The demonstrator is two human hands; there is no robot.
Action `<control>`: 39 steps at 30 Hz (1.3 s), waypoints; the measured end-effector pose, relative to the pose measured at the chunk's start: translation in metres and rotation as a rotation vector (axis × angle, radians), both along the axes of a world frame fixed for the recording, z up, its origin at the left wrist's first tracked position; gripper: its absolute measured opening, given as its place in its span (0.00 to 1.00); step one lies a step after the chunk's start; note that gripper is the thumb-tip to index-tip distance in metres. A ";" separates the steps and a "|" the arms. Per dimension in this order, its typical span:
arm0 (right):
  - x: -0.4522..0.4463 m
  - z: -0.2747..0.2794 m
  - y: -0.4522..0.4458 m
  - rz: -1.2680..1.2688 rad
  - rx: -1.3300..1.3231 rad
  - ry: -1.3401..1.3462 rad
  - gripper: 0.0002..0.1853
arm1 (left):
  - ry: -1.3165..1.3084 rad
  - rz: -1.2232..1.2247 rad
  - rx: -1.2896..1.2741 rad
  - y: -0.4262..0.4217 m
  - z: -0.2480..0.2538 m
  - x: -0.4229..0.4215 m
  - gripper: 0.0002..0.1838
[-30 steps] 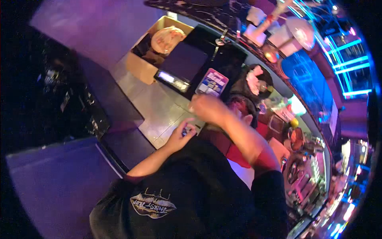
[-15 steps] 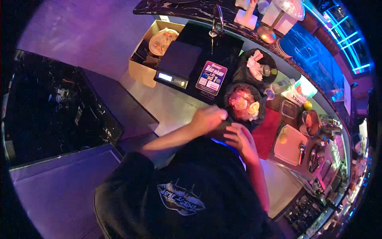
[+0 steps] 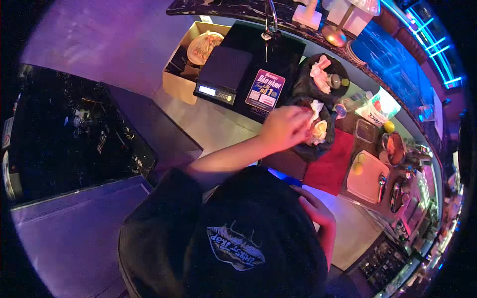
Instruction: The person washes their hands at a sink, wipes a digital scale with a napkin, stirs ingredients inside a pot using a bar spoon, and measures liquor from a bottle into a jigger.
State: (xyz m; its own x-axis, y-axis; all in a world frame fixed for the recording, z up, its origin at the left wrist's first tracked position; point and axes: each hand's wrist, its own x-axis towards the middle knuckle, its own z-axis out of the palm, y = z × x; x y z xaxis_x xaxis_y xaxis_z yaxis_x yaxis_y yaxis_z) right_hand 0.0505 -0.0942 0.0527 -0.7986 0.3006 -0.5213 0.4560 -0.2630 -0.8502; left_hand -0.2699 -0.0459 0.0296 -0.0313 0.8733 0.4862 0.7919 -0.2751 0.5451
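My left hand point(image 3: 285, 129) reaches over the nearer black-lined bin point(image 3: 318, 151), its fingers curled and slightly blurred. A crumpled white tissue point(image 3: 314, 110) shows at the fingertips, and the hand appears to grip it. Yellowish scraps point(image 3: 319, 130) lie in the bin beside the fingers. My right hand point(image 3: 318, 211) is low by the front of my dark shirt, with its fingers stretched out and nothing visible in them.
A second black-lined bin point(image 3: 303, 89) holds pink-lit crumpled paper point(image 3: 320, 74). A scale point(image 3: 216, 93) sits left, near a cardboard box point(image 3: 179, 87). On the right are a red cloth point(image 3: 330, 164), a cutting board point(image 3: 365, 181) and a snack-like printed bag point(image 3: 380, 107). A faucet point(image 3: 267, 35) stands behind.
My left hand has moved from in front of my chest forward and right, over the nearer bin. My right hand has dropped back toward my body. White tissue now shows at the left fingertips.
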 end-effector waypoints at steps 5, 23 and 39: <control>0.021 -0.022 -0.025 -0.115 -0.093 0.135 0.31 | 0.048 0.467 -0.312 -0.084 -0.028 -0.070 0.38; 0.015 -0.005 -0.013 -0.089 -0.045 0.026 0.31 | 0.191 0.584 -0.434 -0.115 -0.045 -0.100 0.45; 0.072 -0.027 0.013 -0.056 -0.074 0.042 0.35 | 0.029 0.651 -0.264 -0.104 -0.068 -0.089 0.38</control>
